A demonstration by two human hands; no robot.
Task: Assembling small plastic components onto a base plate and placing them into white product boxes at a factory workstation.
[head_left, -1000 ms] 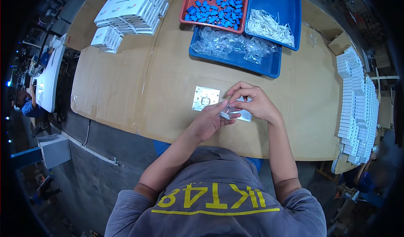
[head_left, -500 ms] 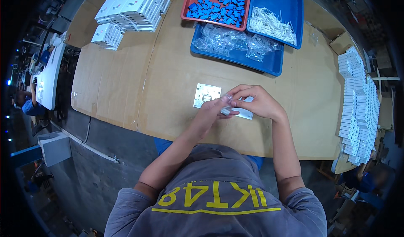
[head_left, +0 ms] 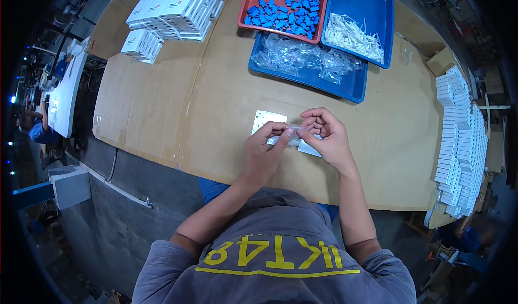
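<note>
My left hand (head_left: pixel 263 152) and my right hand (head_left: pixel 330 139) meet over the table's near middle. Between their fingertips they pinch a small clear plastic bag (head_left: pixel 294 133); whether anything is inside it cannot be made out. Under the left fingers lies a flat white square piece (head_left: pixel 271 116) with small markings, partly covered by the hand. A second white flat piece (head_left: pixel 309 148) sits below the right fingers, also partly hidden.
Beyond my hands, a red tray (head_left: pixel 243 14) holds blue parts. One blue tray (head_left: pixel 372 2) has thin white strips, another (head_left: pixel 337 90) clear bags. White boxes (head_left: pixel 178 7) are stacked at the far left; many more (head_left: pixel 458 142) line the right edge. People sit at both sides.
My left hand has turned and its fingers now pinch the bag from the left. The bag is stretched more level between both hands. The view has shifted slightly.
</note>
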